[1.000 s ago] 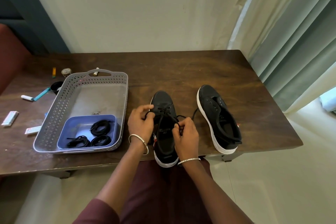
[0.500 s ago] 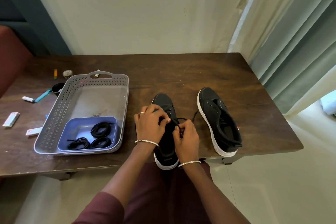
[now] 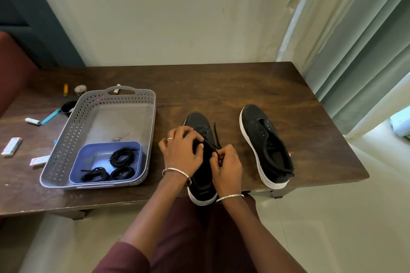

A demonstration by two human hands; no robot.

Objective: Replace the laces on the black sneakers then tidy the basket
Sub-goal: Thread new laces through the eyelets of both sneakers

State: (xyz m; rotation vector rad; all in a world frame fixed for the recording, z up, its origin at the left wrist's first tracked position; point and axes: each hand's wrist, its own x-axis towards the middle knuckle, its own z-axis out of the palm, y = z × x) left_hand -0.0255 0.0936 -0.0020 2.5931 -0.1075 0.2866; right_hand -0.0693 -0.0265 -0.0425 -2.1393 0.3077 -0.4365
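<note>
Two black sneakers with white soles stand on the wooden table (image 3: 233,86). The left sneaker (image 3: 199,182) lies under both my hands, its heel at the table's front edge. My left hand (image 3: 182,150) lies curled over its lacing area and holds the shoe. My right hand (image 3: 226,166) pinches a black lace (image 3: 216,137) that runs up across the eyelets. The right sneaker (image 3: 266,146) stands apart with bare eyelets. A grey perforated basket (image 3: 88,117) at the left holds a blue tray (image 3: 133,146) with three coiled black laces (image 3: 122,157).
Small items lie left of the basket: a white tube (image 3: 32,121), a teal stick (image 3: 51,116), a black cap (image 3: 68,107), white packets (image 3: 12,146), a round clock (image 3: 80,89). A curtain (image 3: 355,51) hangs at the right. A red seat (image 3: 13,73) stands at the far left.
My left hand moved from the shoe's left side onto its top, covering the lacing. My right hand stayed on the lace. The camera tilted slightly.
</note>
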